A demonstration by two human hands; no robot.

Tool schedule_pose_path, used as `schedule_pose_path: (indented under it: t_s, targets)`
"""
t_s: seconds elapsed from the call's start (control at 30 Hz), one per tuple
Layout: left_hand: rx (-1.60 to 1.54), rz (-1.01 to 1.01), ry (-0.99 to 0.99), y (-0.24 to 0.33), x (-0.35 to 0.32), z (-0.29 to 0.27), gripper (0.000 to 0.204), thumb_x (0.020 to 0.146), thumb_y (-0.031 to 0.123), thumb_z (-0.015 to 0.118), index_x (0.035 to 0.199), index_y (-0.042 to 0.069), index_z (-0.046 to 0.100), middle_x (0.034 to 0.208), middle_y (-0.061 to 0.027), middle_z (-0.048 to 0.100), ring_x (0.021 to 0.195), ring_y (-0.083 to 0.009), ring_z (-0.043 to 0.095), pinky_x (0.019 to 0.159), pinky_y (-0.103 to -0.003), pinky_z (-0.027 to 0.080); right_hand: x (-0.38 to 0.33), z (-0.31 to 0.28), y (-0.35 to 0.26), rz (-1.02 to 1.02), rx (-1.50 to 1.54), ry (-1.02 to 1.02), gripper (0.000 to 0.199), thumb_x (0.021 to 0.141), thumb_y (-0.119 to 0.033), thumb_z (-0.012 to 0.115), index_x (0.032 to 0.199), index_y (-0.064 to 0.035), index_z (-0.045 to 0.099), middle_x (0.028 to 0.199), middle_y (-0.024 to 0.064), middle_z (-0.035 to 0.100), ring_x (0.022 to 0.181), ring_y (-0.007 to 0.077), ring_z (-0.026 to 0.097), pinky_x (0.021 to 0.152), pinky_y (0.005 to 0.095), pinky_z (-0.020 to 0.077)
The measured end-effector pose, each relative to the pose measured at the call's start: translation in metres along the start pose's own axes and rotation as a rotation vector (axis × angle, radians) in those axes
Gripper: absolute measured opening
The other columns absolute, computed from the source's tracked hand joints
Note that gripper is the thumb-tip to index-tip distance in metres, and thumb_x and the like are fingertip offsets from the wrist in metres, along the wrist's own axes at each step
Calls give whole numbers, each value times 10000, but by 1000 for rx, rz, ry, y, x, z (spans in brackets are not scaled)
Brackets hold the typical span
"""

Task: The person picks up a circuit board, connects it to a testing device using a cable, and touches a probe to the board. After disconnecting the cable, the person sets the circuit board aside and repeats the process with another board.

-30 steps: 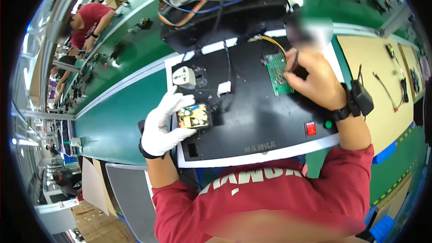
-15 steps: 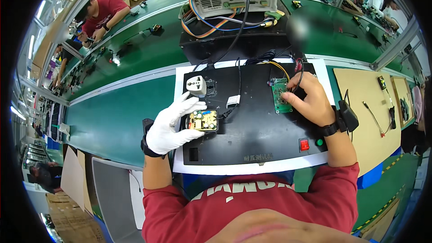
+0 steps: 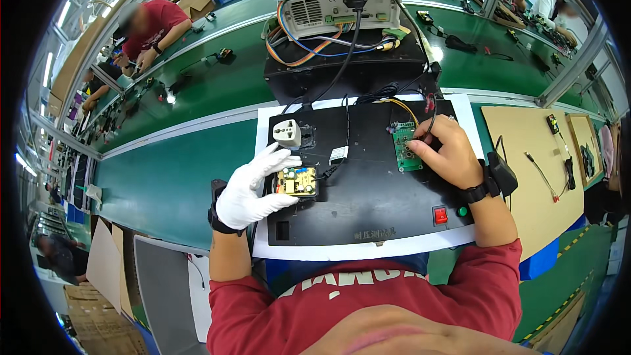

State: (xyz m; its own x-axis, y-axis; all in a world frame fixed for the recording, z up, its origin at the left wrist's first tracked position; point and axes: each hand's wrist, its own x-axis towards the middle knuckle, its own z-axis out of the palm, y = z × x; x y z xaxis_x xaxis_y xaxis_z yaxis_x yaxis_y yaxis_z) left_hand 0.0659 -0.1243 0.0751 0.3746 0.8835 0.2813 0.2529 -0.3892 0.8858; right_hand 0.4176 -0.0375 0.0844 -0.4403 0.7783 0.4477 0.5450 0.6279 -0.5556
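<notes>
My left hand [image 3: 253, 187], in a white glove, curves round a yellow power circuit board [image 3: 298, 182] in an open black case. Thumb and fingers lie along its two sides, and a black plug [image 3: 328, 171] with a cord meets its right end. A white socket [image 3: 286, 133] stands just beyond. My bare right hand [image 3: 451, 151] bends over a green circuit board [image 3: 406, 151], thumb and fingertips pinched close together at its right edge. Whatever is between those fingertips is hidden; a black cable runs down into that hand. Both boards rest on a black test box [image 3: 355, 204].
A red rocker switch [image 3: 440, 215] and a green button [image 3: 463, 212] sit at the box's near right. Behind stands a grey test instrument [image 3: 328, 13] with colored wires. Cables lie on a tan board [image 3: 536, 197] at right. Other people work at far benches.
The view has shifted slightly, showing more of the instrument at the top. Both hands keep their places at the two boards, with little visible finger movement.
</notes>
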Motion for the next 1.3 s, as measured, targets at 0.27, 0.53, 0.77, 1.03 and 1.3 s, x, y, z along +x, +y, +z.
schedule_pose_path:
  t_s: [0.27, 0.53, 0.77, 1.03, 1.3]
  targets:
    - [-47, -30, 27, 0, -2, 2, 697, 702, 127, 797, 1293, -3, 449, 1155, -148, 616, 1245, -236, 453, 1116, -397, 169, 1, -2, -5, -25, 16, -11, 164, 774, -183, 689, 782, -32, 628, 594, 61, 522, 591, 227, 515, 616, 339, 390]
    - [-133, -61, 35, 0, -3, 4, 729, 711, 123, 793, 1318, -21, 417, 1197, -153, 585, 1203, -226, 490, 1088, -369, 248, 0, 2, -1, -53, 35, 13, 140, 798, -158, 665, 781, -23, 630, 592, 92, 545, 566, 254, 537, 615, 345, 410]
    - [417, 54, 132, 21, -1, 9, 639, 687, 192, 808, 1193, -73, 522, 987, -187, 654, 1046, -304, 582, 971, -379, 396, 4, 4, 1, -435, -337, 167, 206, 716, -94, 718, 641, -43, 533, 592, 97, 540, 571, 288, 542, 631, 371, 430]
    - [352, 110, 449, 36, 3, 46, 642, 643, 157, 841, 1156, -66, 527, 1000, -189, 593, 852, -291, 621, 783, -337, 504, 12, -36, -28, -216, 148, 794, 142, 911, -124, 568, 827, -9, 572, 716, 34, 564, 613, 101, 508, 597, 227, 407]
    - [54, 177, 847, 77, -31, 18, 814, 651, -70, 741, 1364, -49, 347, 1292, -184, 499, 1089, -234, 555, 893, -303, 473, 3, -117, -79, -654, 323, 688, 302, 980, -274, 433, 952, 11, 530, 720, 82, 493, 597, 154, 426, 498, 275, 360]
